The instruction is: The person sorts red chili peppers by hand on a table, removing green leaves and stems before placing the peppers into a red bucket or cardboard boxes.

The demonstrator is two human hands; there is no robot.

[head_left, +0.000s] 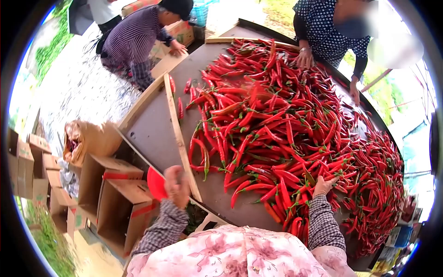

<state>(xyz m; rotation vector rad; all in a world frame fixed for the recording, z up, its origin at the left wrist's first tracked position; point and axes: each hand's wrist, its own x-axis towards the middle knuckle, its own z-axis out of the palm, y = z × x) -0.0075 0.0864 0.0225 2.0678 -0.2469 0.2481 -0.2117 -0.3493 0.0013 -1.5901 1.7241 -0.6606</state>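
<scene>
A large heap of red chili peppers (277,120) with green stems covers much of the grey-brown table (210,203). My right hand (324,186) rests on the near side of the heap, its thumb apart from the fingers and touching peppers; no pepper is plainly gripped in it. My left hand (176,187) is above the table's left edge, next to a wooden strip (180,134) and a red basin (157,183). Motion blurs its fingers, so what they hold, if anything, cannot be made out.
Open cardboard boxes (124,214) and a brown sack (94,138) stand on the left. Across the table, one person (323,34) has both hands at the peppers. Another person (134,46) bends over a cardboard box (168,62) at the far left. Wooden strips edge the table.
</scene>
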